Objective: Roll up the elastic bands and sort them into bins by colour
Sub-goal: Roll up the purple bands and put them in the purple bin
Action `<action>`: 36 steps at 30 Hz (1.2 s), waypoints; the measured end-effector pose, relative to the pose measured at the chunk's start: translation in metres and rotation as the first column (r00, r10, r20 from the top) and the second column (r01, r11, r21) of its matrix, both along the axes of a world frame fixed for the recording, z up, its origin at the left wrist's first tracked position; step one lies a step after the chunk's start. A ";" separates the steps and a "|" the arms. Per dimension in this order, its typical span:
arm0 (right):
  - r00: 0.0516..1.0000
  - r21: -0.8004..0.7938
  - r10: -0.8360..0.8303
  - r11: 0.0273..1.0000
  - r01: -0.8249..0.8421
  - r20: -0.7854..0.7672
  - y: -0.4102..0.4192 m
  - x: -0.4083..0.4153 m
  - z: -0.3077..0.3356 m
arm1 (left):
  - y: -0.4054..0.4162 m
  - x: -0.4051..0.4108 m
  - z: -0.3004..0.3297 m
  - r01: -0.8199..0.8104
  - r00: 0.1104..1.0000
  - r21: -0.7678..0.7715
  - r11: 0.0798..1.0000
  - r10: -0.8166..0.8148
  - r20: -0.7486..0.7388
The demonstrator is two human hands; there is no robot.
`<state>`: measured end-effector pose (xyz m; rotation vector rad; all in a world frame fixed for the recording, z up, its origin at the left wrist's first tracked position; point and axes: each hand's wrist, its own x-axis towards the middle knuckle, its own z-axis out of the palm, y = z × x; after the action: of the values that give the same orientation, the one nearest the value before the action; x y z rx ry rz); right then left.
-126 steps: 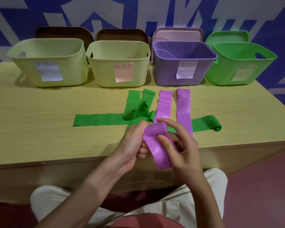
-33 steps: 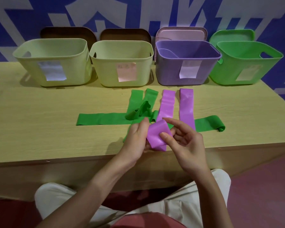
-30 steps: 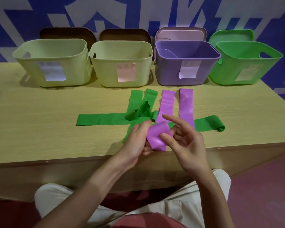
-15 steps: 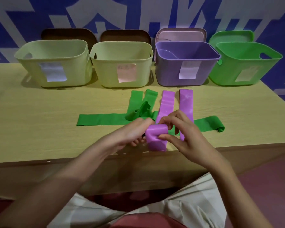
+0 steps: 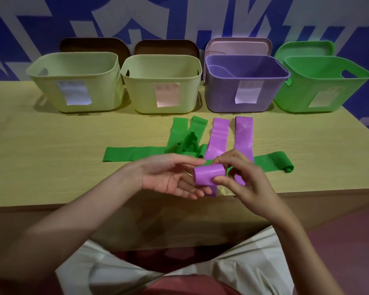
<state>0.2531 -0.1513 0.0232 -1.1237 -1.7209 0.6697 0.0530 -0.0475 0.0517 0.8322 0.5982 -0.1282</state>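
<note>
A purple elastic band [image 5: 208,175] is nearly rolled up, a short tail hanging from the roll above the table's front edge. My right hand [image 5: 245,179] pinches the roll between thumb and fingertips. My left hand [image 5: 170,177] lies palm up with relaxed fingers under and beside the roll. Two flat purple bands [image 5: 218,139] [image 5: 244,135] lie behind my hands. Green bands [image 5: 136,156] lie crossed and bunched on the table, one end curled at the right [image 5: 283,165]. The purple bin [image 5: 243,99] and green bin [image 5: 320,96] stand at the back.
Two pale yellow-green bins [image 5: 77,94] [image 5: 162,96] stand at the back left, each with a paper label. Lids lean against the blue and white wall behind all the bins. The wooden table [image 5: 41,156] has bare surface to the left. My lap lies below its front edge.
The hanging purple tail has grown much shorter as the roll thickened. My left hand has opened from gripping the roll to lying palm up beneath it.
</note>
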 end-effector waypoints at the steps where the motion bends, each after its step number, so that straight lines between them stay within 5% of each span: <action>1: 1.000 -0.006 0.016 1.000 -0.016 -0.001 0.000 0.000 0.000 | 0.001 -0.001 0.000 0.001 1.000 0.000 1.000 -0.001 -0.009; 13: 0.993 -0.043 0.103 0.994 -0.100 0.065 0.009 0.005 0.003 | 0.016 0.003 0.013 0.125 0.976 0.211 0.970 -0.082 -0.203; 17: 0.993 -0.007 0.041 0.999 -0.040 0.111 0.017 0.012 0.003 | 0.018 0.014 0.019 0.020 0.972 0.325 0.946 0.058 -0.227; 23: 0.970 0.070 -0.085 0.995 0.071 0.227 0.045 0.024 0.001 | 0.032 0.027 0.019 -0.135 0.917 0.692 0.709 0.354 -0.184; 29: 0.899 0.184 -0.423 0.898 0.399 0.112 0.092 0.045 0.005 | 0.060 0.034 0.024 -0.208 0.865 0.851 0.482 0.497 -0.070; 36: 0.817 0.110 -0.567 0.823 0.557 0.106 0.152 0.062 -0.006 | 0.108 0.058 0.016 -0.221 0.838 0.880 0.420 0.544 -0.049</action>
<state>0.3151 0.0008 0.0168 -1.5611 -1.3919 0.1565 0.1112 0.0603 0.0672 1.6390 1.2201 0.5427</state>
